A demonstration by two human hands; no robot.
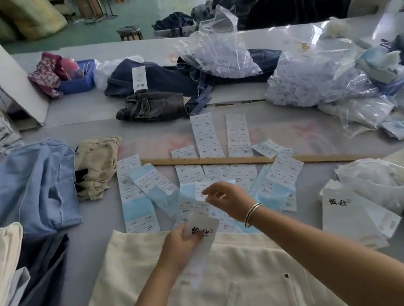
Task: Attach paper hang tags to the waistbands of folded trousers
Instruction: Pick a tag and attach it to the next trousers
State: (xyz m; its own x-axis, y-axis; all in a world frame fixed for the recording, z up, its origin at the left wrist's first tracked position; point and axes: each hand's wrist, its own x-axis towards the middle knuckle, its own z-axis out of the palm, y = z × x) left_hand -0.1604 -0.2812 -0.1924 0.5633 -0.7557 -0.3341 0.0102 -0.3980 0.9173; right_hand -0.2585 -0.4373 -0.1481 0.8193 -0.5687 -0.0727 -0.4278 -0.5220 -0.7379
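White hang tag [201,236] held in left hand [182,245] (over cream trousers [245,280]).

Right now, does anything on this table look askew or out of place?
Mostly clutter. Sticker sheets lie fanned crookedly, some under the ruler. A dark jeans pair sits crumpled, unfolded. No damage shows.

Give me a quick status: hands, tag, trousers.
Left hand grips hang tag. Right hand reaching over sticker sheets, grip unclear. Cream trousers flat, no tag attached. Nothing blocking.
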